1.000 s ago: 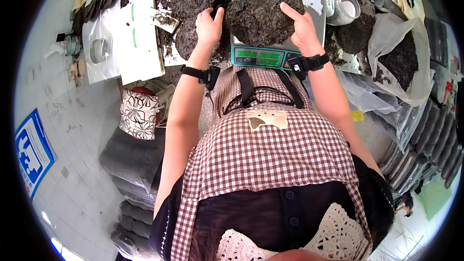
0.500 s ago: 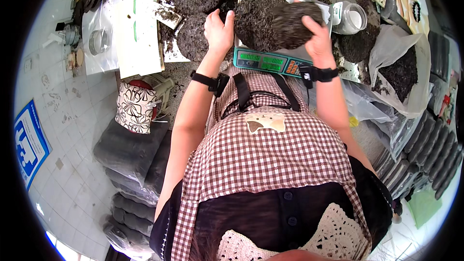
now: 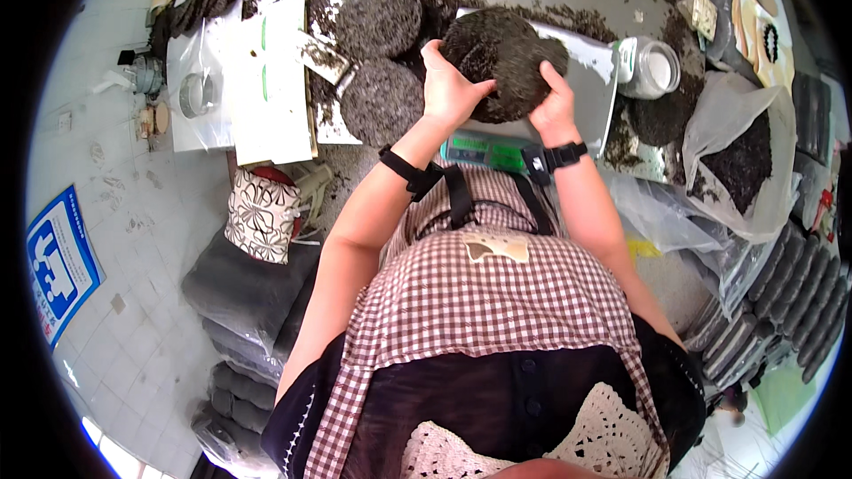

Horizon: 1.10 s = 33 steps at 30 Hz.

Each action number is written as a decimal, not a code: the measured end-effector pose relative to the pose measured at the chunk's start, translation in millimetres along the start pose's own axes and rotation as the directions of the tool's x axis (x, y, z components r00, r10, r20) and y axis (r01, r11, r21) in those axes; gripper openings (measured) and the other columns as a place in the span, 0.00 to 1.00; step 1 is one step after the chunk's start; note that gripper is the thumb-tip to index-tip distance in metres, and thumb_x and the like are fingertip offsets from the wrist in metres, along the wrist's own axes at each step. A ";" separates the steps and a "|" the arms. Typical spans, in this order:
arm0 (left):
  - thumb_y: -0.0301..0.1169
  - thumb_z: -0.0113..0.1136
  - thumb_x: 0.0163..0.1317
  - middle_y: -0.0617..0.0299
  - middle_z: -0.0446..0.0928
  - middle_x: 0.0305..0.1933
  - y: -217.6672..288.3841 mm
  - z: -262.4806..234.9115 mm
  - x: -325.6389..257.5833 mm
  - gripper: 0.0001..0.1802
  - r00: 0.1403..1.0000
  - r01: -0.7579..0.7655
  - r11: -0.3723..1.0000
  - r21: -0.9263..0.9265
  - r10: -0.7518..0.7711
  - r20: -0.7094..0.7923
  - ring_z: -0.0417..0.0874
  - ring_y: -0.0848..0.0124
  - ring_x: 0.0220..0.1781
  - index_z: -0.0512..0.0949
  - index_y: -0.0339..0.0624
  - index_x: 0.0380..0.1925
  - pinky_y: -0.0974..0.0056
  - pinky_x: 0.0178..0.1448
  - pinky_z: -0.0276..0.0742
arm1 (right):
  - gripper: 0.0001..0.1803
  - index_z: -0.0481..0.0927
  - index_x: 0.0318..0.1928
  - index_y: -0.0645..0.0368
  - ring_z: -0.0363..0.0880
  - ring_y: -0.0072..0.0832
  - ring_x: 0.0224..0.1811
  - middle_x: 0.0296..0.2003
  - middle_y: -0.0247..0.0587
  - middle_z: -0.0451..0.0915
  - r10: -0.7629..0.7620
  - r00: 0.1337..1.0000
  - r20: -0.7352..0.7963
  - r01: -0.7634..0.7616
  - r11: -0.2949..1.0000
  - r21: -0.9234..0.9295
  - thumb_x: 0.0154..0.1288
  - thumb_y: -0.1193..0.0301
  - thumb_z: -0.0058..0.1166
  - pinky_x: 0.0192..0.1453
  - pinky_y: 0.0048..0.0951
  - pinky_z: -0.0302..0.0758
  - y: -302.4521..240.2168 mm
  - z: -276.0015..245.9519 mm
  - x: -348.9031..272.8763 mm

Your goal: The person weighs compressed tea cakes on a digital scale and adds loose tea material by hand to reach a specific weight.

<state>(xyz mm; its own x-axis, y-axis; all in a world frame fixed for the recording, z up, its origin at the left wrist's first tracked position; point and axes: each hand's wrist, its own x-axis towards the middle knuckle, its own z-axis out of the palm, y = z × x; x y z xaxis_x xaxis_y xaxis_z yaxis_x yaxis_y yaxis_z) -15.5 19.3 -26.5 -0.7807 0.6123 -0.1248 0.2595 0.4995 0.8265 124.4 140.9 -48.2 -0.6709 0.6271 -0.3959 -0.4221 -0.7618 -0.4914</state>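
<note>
Dark discs (image 3: 512, 64), two overlapping, are at upper centre of the frame, over the pale scale plate (image 3: 584, 93). My right hand (image 3: 555, 109) pinches the right-hand one, thumb on top; my left hand (image 3: 451, 93) is spread wide against the left edge, and I cannot tell whether it grips. I'd fear crumbling or slipping if rims alone carry the weight.

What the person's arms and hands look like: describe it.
The left hand and right hand are ungloved. Each wrist has a black strap bearing a small dark box. The sleeves are short and black, with a line of white marks.
</note>
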 end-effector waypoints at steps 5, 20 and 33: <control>0.40 0.90 0.27 0.38 0.67 0.61 -20.3 -5.0 155.6 0.69 0.960 -0.095 0.979 -0.183 0.042 -0.279 0.75 0.51 0.61 0.51 0.23 0.63 0.52 0.69 0.72 | 0.27 0.72 0.64 0.60 0.77 0.46 0.61 0.59 0.46 0.78 -0.184 0.980 0.079 0.185 0.983 0.005 0.69 0.62 0.58 0.68 0.52 0.72 -65.0 6.0 -14.0; 0.60 0.80 0.39 0.45 0.51 0.80 -123.4 -83.2 -28.6 0.69 0.953 -0.104 0.582 0.806 -0.174 0.248 0.51 0.52 0.82 0.52 0.39 0.76 0.40 0.80 0.49 | 0.24 0.70 0.66 0.63 0.77 0.41 0.62 0.61 0.47 0.77 -0.071 0.976 -0.205 0.033 0.982 -0.186 0.76 0.65 0.50 0.67 0.47 0.74 -78.6 -67.7 -96.1; 0.34 0.51 0.72 0.51 0.73 0.66 -134.3 -177.3 -15.6 0.24 0.961 0.165 0.662 -0.731 -0.275 -0.032 0.77 0.58 0.64 0.69 0.36 0.65 0.52 0.69 0.73 | 0.21 0.74 0.62 0.66 0.82 0.40 0.55 0.56 0.46 0.80 -0.137 0.982 -0.130 0.091 0.948 -0.306 0.71 0.73 0.56 0.61 0.45 0.79 -90.8 -47.2 -100.0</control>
<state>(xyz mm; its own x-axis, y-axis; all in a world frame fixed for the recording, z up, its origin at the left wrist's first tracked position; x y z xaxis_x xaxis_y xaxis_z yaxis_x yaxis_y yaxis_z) -139.0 -166.0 -38.2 -0.8396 0.4316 -0.3299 -0.3728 -0.0160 0.9278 258.6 155.0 -0.6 -0.5218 0.7410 -0.4227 -0.2746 -0.6150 -0.7392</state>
